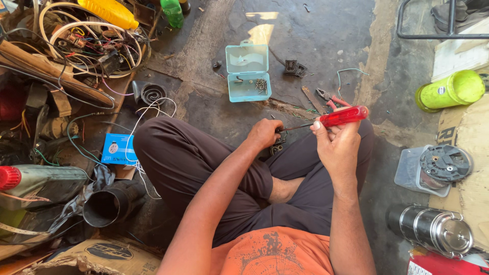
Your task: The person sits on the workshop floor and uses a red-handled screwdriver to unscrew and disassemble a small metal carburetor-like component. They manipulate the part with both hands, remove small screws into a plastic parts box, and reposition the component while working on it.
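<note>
A screwdriver with a translucent red handle sits just right of centre frame, its dark shaft running toward nine o'clock into a small black part held over the person's crossed legs. The right hand is closed around the lower end of the handle, thumb pressed along it and fingers curled tight behind, so the handle's far end sticks out toward two o'clock. The left hand is clenched over the black part, knuckles up; how much of the part lies inside the fist cannot be told, though a bit of it shows below the fingers at five o'clock from the hand. The screwdriver tip meets the part right beside the left thumb.

At twelve o'clock from the hands, an open pale-blue plastic case rests on the stained concrete floor, with a cluster of small screws in its lower tray. Red-handled pliers lie just above the screwdriver. At three o'clock stands a lime-green container on its side, and below it a clear tub holding a round black component. A steel flask lies at four o'clock. Toward ten o'clock, a tangle of wires fills a wooden tray, with a yellow bottle above it. A blue box sits at nine o'clock beside the left knee.
</note>
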Demonstrator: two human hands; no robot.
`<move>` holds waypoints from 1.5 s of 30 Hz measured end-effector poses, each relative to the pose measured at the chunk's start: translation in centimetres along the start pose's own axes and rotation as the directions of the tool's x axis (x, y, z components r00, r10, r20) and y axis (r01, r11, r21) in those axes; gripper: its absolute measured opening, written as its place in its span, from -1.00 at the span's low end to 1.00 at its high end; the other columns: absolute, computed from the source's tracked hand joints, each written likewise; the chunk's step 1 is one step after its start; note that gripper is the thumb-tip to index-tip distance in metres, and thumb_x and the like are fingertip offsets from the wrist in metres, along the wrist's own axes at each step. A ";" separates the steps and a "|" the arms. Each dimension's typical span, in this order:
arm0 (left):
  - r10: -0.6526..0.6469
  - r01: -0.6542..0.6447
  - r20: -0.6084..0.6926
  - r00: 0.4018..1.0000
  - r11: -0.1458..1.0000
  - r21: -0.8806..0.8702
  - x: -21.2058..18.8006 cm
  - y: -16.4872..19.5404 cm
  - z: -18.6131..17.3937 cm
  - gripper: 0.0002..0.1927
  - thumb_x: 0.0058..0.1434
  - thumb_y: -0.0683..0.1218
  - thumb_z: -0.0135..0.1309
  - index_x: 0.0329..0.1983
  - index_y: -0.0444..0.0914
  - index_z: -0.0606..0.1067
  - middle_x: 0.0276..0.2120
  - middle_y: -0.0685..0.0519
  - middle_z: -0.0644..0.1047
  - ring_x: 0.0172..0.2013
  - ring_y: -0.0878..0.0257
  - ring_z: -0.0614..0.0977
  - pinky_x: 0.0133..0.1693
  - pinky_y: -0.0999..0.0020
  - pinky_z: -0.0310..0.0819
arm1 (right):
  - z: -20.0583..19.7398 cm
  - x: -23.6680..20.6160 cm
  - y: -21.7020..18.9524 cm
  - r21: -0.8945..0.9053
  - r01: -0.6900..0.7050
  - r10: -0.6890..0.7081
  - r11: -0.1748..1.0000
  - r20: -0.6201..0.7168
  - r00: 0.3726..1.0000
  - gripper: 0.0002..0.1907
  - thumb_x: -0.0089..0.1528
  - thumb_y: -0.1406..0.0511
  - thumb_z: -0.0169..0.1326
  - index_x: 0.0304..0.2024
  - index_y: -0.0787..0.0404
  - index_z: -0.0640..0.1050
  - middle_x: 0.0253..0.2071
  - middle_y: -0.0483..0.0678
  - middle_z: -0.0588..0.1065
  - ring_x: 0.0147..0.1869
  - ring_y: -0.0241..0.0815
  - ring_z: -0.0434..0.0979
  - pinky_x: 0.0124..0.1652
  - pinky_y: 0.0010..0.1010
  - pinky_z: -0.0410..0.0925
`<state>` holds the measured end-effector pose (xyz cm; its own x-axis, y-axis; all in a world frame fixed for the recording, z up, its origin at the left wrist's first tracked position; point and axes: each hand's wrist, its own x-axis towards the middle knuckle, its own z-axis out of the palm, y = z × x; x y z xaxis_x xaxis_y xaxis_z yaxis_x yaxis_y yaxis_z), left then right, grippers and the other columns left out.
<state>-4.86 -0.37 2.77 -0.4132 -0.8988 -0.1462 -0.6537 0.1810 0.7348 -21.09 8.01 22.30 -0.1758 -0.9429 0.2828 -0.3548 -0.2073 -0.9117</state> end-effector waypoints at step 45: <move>-0.067 0.059 0.048 0.997 0.987 0.151 0.3 1.3 0.0 -0.61 0.03 0.00 0.38 -0.05 -0.12 0.64 -0.18 -0.13 0.65 -0.09 -0.08 0.66 -0.01 0.07 0.55 | 1.8 4.4 -0.9 0.191 0.373 -0.301 0.908 -0.321 0.898 -0.80 0.55 0.29 -0.31 -0.17 0.25 0.21 -0.35 -0.02 0.31 -0.36 -0.26 0.35 -0.26 -0.38 0.38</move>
<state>-5.82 -0.44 3.65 -0.3989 -0.8885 -0.2268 -0.7651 0.1861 0.6165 -19.86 3.54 23.81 -0.3454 -0.7009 0.6240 -0.2124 -0.5893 -0.7795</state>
